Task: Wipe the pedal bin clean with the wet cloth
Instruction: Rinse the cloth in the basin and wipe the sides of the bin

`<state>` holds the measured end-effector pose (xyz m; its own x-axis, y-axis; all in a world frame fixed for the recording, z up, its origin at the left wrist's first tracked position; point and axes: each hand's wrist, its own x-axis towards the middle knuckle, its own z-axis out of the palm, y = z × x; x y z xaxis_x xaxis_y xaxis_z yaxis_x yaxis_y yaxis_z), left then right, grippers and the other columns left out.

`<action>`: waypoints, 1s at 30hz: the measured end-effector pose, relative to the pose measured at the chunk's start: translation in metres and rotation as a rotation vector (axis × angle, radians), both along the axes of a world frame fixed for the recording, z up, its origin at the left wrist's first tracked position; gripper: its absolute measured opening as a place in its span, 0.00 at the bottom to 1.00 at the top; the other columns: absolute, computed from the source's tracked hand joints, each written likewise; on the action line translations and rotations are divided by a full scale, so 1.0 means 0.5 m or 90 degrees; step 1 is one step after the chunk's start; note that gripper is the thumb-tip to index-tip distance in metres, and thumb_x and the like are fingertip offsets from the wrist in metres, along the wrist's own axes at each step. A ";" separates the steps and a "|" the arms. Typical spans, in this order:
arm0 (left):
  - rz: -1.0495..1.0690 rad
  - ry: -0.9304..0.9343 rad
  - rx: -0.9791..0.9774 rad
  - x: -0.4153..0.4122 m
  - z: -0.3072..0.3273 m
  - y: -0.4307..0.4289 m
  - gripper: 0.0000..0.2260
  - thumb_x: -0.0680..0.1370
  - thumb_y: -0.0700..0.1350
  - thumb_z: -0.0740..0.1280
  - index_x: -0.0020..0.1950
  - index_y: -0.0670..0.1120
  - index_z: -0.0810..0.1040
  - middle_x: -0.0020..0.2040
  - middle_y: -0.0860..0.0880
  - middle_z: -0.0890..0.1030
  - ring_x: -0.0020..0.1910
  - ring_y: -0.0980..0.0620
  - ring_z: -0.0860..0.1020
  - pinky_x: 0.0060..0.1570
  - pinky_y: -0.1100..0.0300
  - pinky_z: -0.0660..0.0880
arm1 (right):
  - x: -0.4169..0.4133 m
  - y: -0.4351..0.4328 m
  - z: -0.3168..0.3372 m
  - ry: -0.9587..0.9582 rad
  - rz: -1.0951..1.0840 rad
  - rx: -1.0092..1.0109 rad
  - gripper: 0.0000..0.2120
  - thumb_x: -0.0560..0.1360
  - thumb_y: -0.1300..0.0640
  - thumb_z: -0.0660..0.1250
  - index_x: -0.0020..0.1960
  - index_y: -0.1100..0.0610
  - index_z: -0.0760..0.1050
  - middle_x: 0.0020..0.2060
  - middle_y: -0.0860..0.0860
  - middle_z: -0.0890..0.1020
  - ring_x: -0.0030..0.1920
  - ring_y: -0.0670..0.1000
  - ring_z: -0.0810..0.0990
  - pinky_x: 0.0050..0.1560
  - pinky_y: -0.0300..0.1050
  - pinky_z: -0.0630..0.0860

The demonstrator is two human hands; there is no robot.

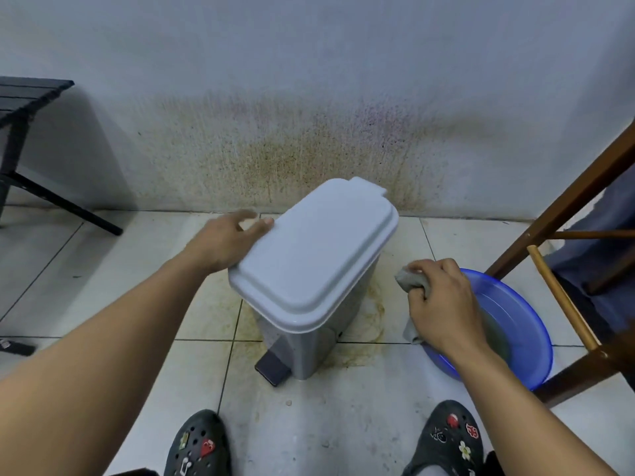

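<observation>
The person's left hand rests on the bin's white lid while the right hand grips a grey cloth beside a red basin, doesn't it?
Not quite: the basin is blue, not red. The head view shows the left hand resting on the white lid of the grey plastic pedal bin while the right hand grips the crumpled grey cloth beside the round blue plastic basin.

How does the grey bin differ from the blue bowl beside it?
The pedal bin is grey, tall and boxy; the basin is blue, low and round. The pedal bin is shut under its pale lid; the basin lies open, holding murky water. The left hand touches the lid; the right hand grips the cloth by the basin. Both stand on the tiled floor.
</observation>
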<state>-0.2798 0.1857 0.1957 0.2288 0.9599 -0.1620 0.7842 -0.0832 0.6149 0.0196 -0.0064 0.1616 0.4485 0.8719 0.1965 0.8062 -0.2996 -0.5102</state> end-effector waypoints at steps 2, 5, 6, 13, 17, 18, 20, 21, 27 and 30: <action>0.086 0.077 0.118 -0.013 0.001 0.009 0.29 0.79 0.71 0.56 0.71 0.54 0.73 0.60 0.46 0.83 0.60 0.42 0.79 0.59 0.47 0.75 | 0.005 0.022 0.017 0.066 -0.011 -0.004 0.24 0.75 0.62 0.64 0.70 0.49 0.71 0.58 0.50 0.73 0.57 0.53 0.73 0.54 0.47 0.72; 0.092 0.087 -0.111 -0.038 0.035 -0.010 0.32 0.77 0.75 0.51 0.65 0.52 0.73 0.54 0.43 0.84 0.48 0.41 0.85 0.52 0.47 0.81 | 0.020 0.070 0.050 0.298 -0.024 0.010 0.29 0.74 0.63 0.65 0.72 0.46 0.67 0.57 0.50 0.75 0.53 0.51 0.76 0.52 0.45 0.72; 0.081 0.059 -0.223 -0.045 0.050 -0.022 0.32 0.76 0.76 0.52 0.63 0.52 0.72 0.51 0.42 0.85 0.44 0.41 0.86 0.49 0.47 0.82 | 0.023 0.085 0.063 0.411 -0.028 0.025 0.29 0.74 0.64 0.65 0.72 0.46 0.67 0.56 0.52 0.77 0.50 0.50 0.78 0.48 0.45 0.74; -0.014 -0.095 -0.422 -0.055 0.055 -0.056 0.31 0.71 0.67 0.71 0.65 0.48 0.78 0.56 0.38 0.85 0.49 0.38 0.86 0.53 0.43 0.83 | 0.074 0.140 0.082 0.799 -0.064 -0.009 0.33 0.69 0.68 0.60 0.72 0.49 0.68 0.52 0.56 0.80 0.44 0.54 0.78 0.41 0.48 0.76; 0.039 -0.155 -0.389 -0.052 0.042 -0.034 0.26 0.75 0.63 0.71 0.66 0.49 0.77 0.57 0.40 0.83 0.47 0.42 0.87 0.50 0.48 0.83 | 0.079 0.139 0.077 0.986 -0.020 0.050 0.20 0.72 0.68 0.53 0.57 0.57 0.77 0.39 0.53 0.80 0.34 0.50 0.78 0.34 0.41 0.78; 0.082 -0.169 -0.347 -0.049 0.036 -0.024 0.26 0.77 0.63 0.70 0.68 0.48 0.75 0.57 0.41 0.83 0.44 0.43 0.86 0.48 0.49 0.84 | 0.073 0.140 0.074 1.012 -0.016 0.048 0.18 0.73 0.68 0.52 0.54 0.57 0.77 0.37 0.53 0.79 0.33 0.50 0.78 0.34 0.40 0.77; 0.178 -0.210 -0.267 -0.047 0.027 -0.008 0.30 0.78 0.64 0.68 0.74 0.49 0.70 0.58 0.42 0.80 0.42 0.45 0.84 0.41 0.52 0.83 | 0.051 0.134 0.071 1.059 -0.014 0.022 0.14 0.74 0.66 0.52 0.48 0.58 0.75 0.33 0.52 0.79 0.30 0.48 0.76 0.34 0.39 0.75; 0.205 -0.228 -0.256 -0.050 0.022 -0.001 0.31 0.78 0.65 0.68 0.75 0.51 0.69 0.59 0.43 0.80 0.43 0.45 0.83 0.39 0.53 0.82 | 0.042 0.131 0.066 1.073 -0.013 0.009 0.13 0.75 0.65 0.51 0.46 0.57 0.74 0.31 0.51 0.78 0.28 0.47 0.75 0.33 0.39 0.73; 0.133 -0.272 -0.405 -0.061 0.028 -0.044 0.22 0.77 0.63 0.69 0.66 0.54 0.75 0.59 0.38 0.79 0.46 0.39 0.83 0.50 0.44 0.83 | 0.023 0.101 0.031 1.055 -0.090 -0.001 0.11 0.73 0.63 0.53 0.39 0.55 0.73 0.33 0.51 0.74 0.33 0.50 0.69 0.37 0.43 0.64; 0.170 -0.324 -0.332 -0.052 0.007 -0.039 0.22 0.78 0.59 0.71 0.68 0.52 0.74 0.59 0.42 0.80 0.46 0.42 0.83 0.43 0.49 0.83 | 0.011 0.100 0.028 1.050 -0.090 0.024 0.11 0.72 0.65 0.53 0.39 0.56 0.73 0.32 0.51 0.74 0.33 0.50 0.70 0.38 0.43 0.65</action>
